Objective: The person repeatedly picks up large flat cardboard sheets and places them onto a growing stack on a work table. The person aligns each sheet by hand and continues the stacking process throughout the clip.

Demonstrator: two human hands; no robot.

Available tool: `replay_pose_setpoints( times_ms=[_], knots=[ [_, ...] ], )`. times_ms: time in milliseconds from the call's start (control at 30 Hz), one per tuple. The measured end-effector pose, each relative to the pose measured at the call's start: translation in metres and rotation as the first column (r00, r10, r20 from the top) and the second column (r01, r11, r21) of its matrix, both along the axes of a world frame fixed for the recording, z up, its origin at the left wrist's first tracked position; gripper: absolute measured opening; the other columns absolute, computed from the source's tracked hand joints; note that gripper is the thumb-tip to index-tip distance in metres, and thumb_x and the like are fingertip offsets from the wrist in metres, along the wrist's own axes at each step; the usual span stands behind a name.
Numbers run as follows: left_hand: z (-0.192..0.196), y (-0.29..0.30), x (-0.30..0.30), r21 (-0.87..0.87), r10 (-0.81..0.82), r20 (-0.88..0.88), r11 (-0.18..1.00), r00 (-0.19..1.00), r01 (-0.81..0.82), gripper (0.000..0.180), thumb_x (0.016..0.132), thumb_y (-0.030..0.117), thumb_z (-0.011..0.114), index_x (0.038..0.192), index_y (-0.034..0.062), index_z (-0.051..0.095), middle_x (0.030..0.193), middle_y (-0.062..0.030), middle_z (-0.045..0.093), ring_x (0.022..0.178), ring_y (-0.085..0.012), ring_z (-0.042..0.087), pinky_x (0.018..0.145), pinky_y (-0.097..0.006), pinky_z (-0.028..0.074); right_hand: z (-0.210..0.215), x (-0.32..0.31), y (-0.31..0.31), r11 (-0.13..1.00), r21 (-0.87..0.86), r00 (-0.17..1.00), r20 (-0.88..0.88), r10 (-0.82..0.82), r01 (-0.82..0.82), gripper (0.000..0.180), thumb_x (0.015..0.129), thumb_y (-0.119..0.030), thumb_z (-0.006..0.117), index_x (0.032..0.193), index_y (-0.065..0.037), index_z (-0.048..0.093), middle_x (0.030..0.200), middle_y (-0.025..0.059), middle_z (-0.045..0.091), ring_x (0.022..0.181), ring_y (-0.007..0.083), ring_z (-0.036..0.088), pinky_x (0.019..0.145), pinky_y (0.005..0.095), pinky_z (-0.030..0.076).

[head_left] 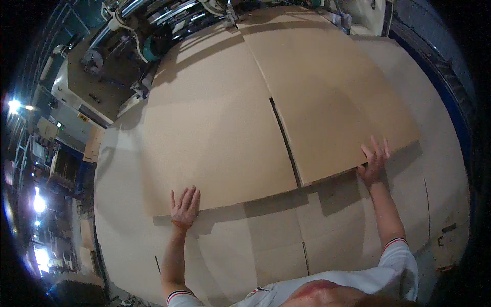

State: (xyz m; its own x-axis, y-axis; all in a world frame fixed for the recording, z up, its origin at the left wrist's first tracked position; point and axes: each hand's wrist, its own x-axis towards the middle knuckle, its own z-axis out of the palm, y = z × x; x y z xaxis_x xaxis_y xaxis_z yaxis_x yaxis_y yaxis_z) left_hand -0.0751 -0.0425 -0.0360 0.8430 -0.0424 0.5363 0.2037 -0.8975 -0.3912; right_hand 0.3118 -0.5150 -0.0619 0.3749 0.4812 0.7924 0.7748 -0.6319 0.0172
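Observation:
A large brown cardboard sheet (pixel 215 133) stretches away in front of me. A dark slot runs in from its near edge, and a crease line continues from it to the far end. My left hand (pixel 185 207) lies on the near edge at the left, fingers stretched out flat on top. Farther right, my right hand (pixel 375 161) rests at the near edge with its fingers spread over the board; its thumb sits close to the edge. Beneath lies another broad, paler cardboard surface (pixel 271 235) with short slots in it.
Machinery with metal shafts and rollers (pixel 158 30) stands at the far left, above the sheet's far part. A pale machine housing (pixel 87 89) flanks it. At the right runs a dark blue rail (pixel 440 82). Cardboard pieces (pixel 93 143) stand at the left; bright lamps shine beyond.

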Motion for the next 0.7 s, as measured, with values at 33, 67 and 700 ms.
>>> replay_pose_setpoints(
  times_ms=[33,67,700],
  knots=[
    [0.005,-0.001,0.005,-0.021,0.027,-0.005,0.999,1.000,-0.027,0.036,0.079,0.017,0.074,0.114,0.0185,0.063,0.121,0.0017,0.062,0.113,-0.0181,0.057,0.105,-0.056,0.035,0.001,0.004,0.003,1.000,-0.009,1.000,-0.006,-0.002,0.002,0.060,0.094,-0.063,0.025,0.125,-0.020,0.053,0.143,0.0086,0.041,0.131,0.0436,0.030,0.106,0.0584,0.020],
    [0.009,0.006,0.009,0.006,0.022,0.016,1.000,1.000,-0.023,0.036,0.080,0.016,0.072,0.115,0.0181,0.063,0.121,0.0017,0.062,0.112,-0.0177,0.057,0.105,-0.055,0.036,0.002,0.008,0.007,1.000,-0.017,1.000,-0.012,0.001,-0.001,0.060,0.094,-0.064,0.026,0.125,-0.020,0.054,0.144,0.0086,0.040,0.132,0.0438,0.030,0.106,0.0583,0.020],
    [0.006,0.179,0.199,0.163,0.241,0.104,0.953,0.965,-0.256,0.048,0.087,0.014,0.055,0.131,0.0301,0.053,0.123,0.0042,0.058,0.112,-0.0173,0.056,0.111,-0.060,0.021,-0.001,0.204,0.182,0.998,-0.025,0.998,0.031,-0.061,0.061,0.059,0.089,-0.057,0.045,0.136,-0.020,0.045,0.151,0.0115,0.028,0.139,0.0407,0.020,0.110,0.0621,0.016]
  ],
)
